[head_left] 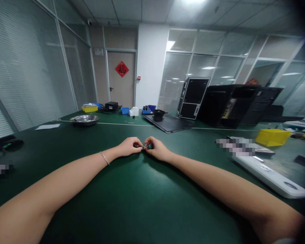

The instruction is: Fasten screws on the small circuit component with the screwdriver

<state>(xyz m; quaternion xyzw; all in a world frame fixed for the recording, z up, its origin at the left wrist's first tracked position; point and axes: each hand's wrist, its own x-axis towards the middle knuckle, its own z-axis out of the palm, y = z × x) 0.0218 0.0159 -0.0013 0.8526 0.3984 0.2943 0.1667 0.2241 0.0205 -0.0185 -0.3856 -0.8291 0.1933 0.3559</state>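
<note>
Both my hands meet over the middle of the green table point(152, 196). The fingers of my left hand point(128, 146) are closed in a pinch, and a bracelet circles that wrist. Facing it, my right hand point(156, 149) is also pinched. Between the fingertips is a small, thin, greyish piece point(143, 146), too small to name. It seems to reach from one pinch to the other. The fingers hide most of it.
A metal bowl point(85, 120) stands back left near a white paper point(47, 126). A black panel point(169, 122) bears a dark round part. Computer cases point(194, 98) stand back right. On the right lie a yellow box point(273, 137) and a long white device point(271, 176). Small blue bins point(125, 110) line the far edge.
</note>
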